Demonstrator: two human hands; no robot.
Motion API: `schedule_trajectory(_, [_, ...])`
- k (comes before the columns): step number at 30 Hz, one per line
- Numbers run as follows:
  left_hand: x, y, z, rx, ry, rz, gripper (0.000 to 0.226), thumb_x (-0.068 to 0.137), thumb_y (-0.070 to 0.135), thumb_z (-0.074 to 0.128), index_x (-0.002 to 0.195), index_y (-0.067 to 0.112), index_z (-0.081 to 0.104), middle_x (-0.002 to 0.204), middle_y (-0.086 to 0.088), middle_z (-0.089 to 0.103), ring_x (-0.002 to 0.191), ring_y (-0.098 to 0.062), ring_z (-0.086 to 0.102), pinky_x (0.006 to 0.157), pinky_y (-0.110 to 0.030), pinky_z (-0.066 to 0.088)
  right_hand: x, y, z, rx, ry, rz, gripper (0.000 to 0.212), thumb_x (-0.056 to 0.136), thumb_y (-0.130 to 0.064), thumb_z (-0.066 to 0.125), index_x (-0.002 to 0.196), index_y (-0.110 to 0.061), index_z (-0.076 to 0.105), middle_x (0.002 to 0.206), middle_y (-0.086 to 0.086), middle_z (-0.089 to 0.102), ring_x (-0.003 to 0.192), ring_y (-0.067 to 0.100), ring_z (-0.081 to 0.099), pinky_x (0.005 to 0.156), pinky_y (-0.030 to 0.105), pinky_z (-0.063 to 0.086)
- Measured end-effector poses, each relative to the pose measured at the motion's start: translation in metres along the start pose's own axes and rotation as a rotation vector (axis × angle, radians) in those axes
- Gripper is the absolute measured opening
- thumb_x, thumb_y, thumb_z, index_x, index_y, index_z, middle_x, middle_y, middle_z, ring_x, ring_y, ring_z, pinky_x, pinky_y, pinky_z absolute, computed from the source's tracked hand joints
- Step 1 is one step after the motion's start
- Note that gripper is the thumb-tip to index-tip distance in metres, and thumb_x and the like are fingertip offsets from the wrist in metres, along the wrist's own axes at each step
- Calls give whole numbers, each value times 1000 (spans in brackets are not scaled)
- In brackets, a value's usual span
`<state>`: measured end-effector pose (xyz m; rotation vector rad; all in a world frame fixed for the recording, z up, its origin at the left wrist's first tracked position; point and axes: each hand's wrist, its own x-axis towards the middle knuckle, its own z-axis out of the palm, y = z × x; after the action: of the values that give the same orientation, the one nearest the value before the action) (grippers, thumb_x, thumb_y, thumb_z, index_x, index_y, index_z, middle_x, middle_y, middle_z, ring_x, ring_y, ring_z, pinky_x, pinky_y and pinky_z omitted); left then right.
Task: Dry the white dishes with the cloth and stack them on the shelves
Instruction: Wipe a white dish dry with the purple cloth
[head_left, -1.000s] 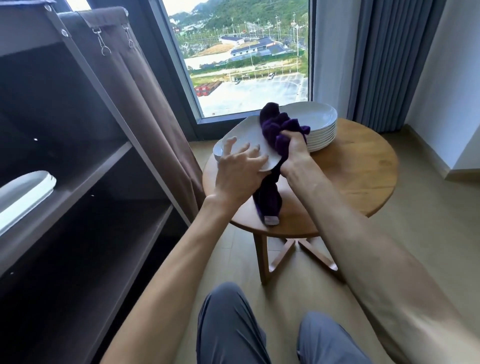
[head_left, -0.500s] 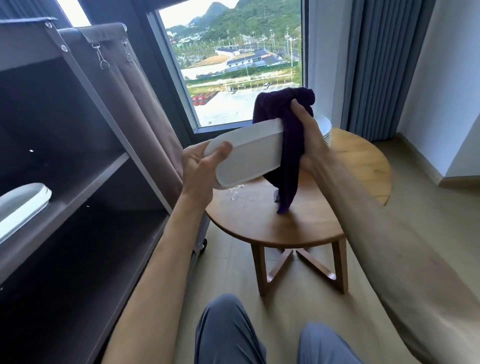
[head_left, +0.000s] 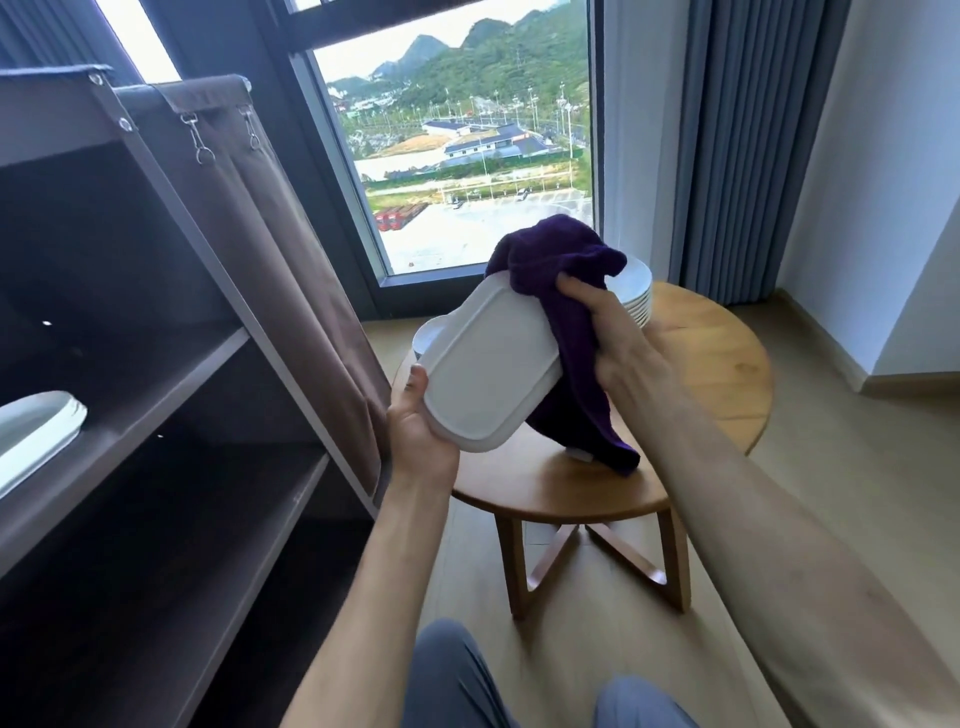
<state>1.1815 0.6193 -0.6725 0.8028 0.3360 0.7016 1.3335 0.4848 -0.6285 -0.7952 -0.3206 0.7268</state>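
The white rectangular dish (head_left: 488, 369) is held in the air above the near-left edge of the round wooden desk (head_left: 717, 364), its underside turned toward the camera and its long axis running from lower left, near the left hand (head_left: 418, 434), up to the right, where it goes under the purple cloth (head_left: 558, 270). The left hand cups the lower short end, thumb curled over the rim; the right hand (head_left: 618, 348) grips the cloth bunched over the upper end, with a tail of it hanging down toward the desk. The dish looks like glazed ceramic: stiff, fairly heavy for one hand, likely slick if damp, and breakable if dropped. The raised foot ring and rounded rim give the best hold, so a grip at the short ends with fingers under the rim seems safest. More white dishes (head_left: 636, 296) are stacked on the desk behind, and one dish (head_left: 36, 431) already lies on the shelf (head_left: 171, 384) at left.
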Motion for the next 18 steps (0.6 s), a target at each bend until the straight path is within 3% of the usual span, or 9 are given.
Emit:
schedule_trajectory(4, [-1,-16,20,-184,103,-77,29,105,29,47,116,13,68,108,-12,75,100,-32,68,108,-52,48,2,22,14,234,39,-69,28,90,-26,68,113,-10,70,106,12,70,94,28,67,90,39,55])
schedule_trajectory(6, [-2,-21,17,-136,83,-50,28,105,20,43,114,14,68,105,-11,74,103,-33,64,113,-54,41,2,23,9,223,56,-100,33,90,-20,67,119,-5,67,109,15,68,98,30,65,97,43,53])
schedule_trajectory(8, [-1,-12,5,5,-44,-57,33,97,13,43,121,11,65,114,-16,68,106,-34,60,107,-50,42,3,17,0,134,68,-96,48,87,-11,67,131,5,60,118,21,64,105,34,62,103,47,49])
schedule_trajectory(9, [3,-3,1,138,-102,-74,36,88,13,49,120,10,65,111,-15,67,102,-32,61,97,-45,47,4,12,-3,71,61,-89,53,85,-7,68,134,7,57,120,23,63,106,35,62,103,47,49])
schedule_trajectory(12, [23,25,5,631,-187,-75,34,69,16,62,102,11,69,88,-7,70,79,-23,65,67,-32,49,7,4,-1,-178,27,-58,41,84,-4,69,125,3,64,113,22,68,102,35,65,99,47,53])
schedule_trajectory(14, [37,42,21,733,-347,-53,26,77,17,70,103,12,73,93,-7,73,80,-22,69,68,-33,54,11,4,5,-237,-21,-15,36,82,-8,72,118,-1,68,112,22,70,102,35,67,100,48,53])
schedule_trajectory(16, [50,51,35,688,-454,-29,23,85,15,74,107,8,75,103,-14,75,86,-26,72,74,-36,60,15,6,11,-234,-49,7,37,79,-14,76,114,-5,71,112,19,72,99,32,70,96,45,56])
schedule_trajectory(18, [56,51,43,646,-418,20,21,85,16,77,103,5,76,100,-17,74,83,-28,72,75,-39,61,19,7,16,-233,-33,-29,38,78,-20,79,113,-5,73,113,18,73,97,30,72,93,43,58])
